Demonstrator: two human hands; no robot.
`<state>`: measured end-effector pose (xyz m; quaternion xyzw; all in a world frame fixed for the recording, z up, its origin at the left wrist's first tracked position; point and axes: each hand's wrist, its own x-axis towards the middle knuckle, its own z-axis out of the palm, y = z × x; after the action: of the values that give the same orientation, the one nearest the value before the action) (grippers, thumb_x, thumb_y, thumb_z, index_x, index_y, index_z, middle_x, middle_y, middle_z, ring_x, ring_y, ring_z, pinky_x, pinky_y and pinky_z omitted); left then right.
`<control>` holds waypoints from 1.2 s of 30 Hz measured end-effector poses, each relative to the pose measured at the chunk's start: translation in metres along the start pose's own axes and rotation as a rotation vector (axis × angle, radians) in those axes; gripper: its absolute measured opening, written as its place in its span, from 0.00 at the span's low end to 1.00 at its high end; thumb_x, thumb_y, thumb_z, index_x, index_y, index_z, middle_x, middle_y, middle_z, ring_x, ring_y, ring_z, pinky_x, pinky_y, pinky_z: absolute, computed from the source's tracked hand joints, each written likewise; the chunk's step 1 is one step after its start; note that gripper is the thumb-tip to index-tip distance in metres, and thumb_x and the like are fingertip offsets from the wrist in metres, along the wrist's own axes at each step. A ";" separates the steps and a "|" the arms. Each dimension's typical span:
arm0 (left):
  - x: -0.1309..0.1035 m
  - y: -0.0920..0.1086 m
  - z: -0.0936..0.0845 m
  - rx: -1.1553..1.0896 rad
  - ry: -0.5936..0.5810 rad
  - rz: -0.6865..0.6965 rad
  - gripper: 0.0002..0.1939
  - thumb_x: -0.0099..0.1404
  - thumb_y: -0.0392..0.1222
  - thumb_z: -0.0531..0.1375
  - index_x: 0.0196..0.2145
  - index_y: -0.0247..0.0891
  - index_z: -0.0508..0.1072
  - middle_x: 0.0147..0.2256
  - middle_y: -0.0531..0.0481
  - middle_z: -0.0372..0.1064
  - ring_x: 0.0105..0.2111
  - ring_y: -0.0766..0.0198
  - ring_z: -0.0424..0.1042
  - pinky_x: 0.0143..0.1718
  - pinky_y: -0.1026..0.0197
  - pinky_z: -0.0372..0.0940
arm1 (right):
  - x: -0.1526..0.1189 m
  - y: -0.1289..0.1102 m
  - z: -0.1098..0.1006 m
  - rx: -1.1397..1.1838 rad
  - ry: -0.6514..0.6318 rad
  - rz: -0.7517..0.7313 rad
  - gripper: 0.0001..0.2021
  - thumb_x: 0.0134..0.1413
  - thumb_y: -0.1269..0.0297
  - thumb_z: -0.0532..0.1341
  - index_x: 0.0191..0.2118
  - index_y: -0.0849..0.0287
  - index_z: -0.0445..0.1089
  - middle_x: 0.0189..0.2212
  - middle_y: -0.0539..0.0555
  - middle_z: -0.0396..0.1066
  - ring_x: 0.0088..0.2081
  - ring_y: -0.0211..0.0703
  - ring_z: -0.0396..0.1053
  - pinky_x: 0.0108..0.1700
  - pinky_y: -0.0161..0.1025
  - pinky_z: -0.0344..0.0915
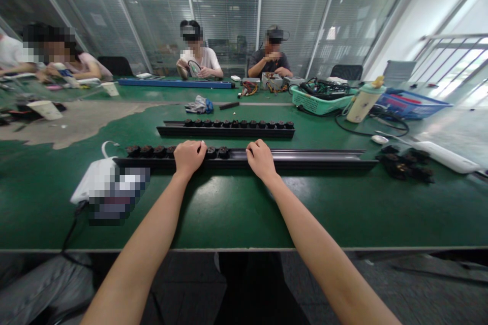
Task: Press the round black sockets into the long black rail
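A long black channel (312, 163) lies crosswise on the green table in front of me. Its left part holds a row of round black socket-like pieces (158, 152); the right part of its trough is bare and shiny. My left hand (189, 157) is closed over the channel among these pieces, covering some of them. Farther right, past the last piece, my right hand (261, 159) has its fingers curled over the channel's bare stretch. Behind it lies a second, shorter black channel (224, 132) with a row of similar pieces. Loose black pieces (406, 163) are heaped off the right end.
On the left are a white box-like device (93, 180) and a blurred-out flat object (122, 193). A white power strip (446, 156), a yellow bottle (365, 101) and a green basket (324, 104) stand right. Grey gloves (198, 105) lie farther back. Several people sit around the table.
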<state>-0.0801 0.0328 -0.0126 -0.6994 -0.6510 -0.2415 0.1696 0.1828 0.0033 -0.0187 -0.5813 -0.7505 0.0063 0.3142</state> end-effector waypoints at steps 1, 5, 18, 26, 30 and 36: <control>0.000 0.000 0.000 -0.002 0.000 -0.001 0.25 0.76 0.49 0.47 0.29 0.41 0.78 0.37 0.37 0.80 0.39 0.47 0.76 0.38 0.52 0.59 | 0.000 0.000 0.000 -0.007 0.000 0.001 0.12 0.72 0.71 0.54 0.44 0.59 0.77 0.45 0.62 0.72 0.45 0.50 0.69 0.50 0.44 0.63; 0.000 0.000 0.000 -0.006 -0.008 -0.004 0.25 0.77 0.49 0.47 0.29 0.41 0.78 0.37 0.37 0.80 0.39 0.47 0.76 0.38 0.52 0.59 | -0.001 -0.001 -0.003 -0.043 -0.006 0.007 0.13 0.73 0.70 0.54 0.44 0.60 0.77 0.46 0.62 0.72 0.45 0.51 0.69 0.49 0.44 0.63; 0.000 -0.001 0.001 0.007 0.007 0.007 0.26 0.76 0.50 0.47 0.30 0.41 0.79 0.38 0.37 0.81 0.39 0.48 0.76 0.38 0.51 0.60 | 0.000 0.000 -0.004 -0.058 0.000 0.027 0.12 0.72 0.70 0.55 0.43 0.59 0.77 0.45 0.62 0.72 0.45 0.51 0.69 0.48 0.44 0.63; 0.000 -0.001 0.001 0.009 0.000 0.004 0.26 0.77 0.50 0.46 0.30 0.41 0.78 0.38 0.38 0.81 0.40 0.47 0.76 0.39 0.51 0.59 | 0.000 0.000 -0.004 -0.045 0.019 0.038 0.12 0.71 0.71 0.55 0.42 0.59 0.77 0.44 0.61 0.72 0.44 0.50 0.69 0.48 0.44 0.64; 0.000 0.000 0.000 0.010 0.002 0.005 0.26 0.77 0.50 0.47 0.30 0.41 0.78 0.37 0.37 0.80 0.39 0.47 0.76 0.38 0.51 0.59 | 0.000 0.000 -0.006 -0.054 0.012 0.043 0.12 0.71 0.71 0.55 0.42 0.59 0.77 0.44 0.61 0.72 0.44 0.50 0.70 0.48 0.44 0.64; 0.000 -0.002 0.003 0.003 0.016 0.009 0.26 0.77 0.50 0.47 0.29 0.41 0.78 0.37 0.37 0.81 0.39 0.48 0.76 0.38 0.52 0.59 | 0.001 0.000 -0.007 -0.050 -0.005 0.059 0.12 0.71 0.71 0.55 0.43 0.60 0.77 0.45 0.62 0.72 0.45 0.50 0.70 0.48 0.44 0.63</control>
<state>-0.0817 0.0347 -0.0150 -0.7001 -0.6469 -0.2450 0.1770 0.1861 0.0015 -0.0128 -0.6109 -0.7338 -0.0016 0.2972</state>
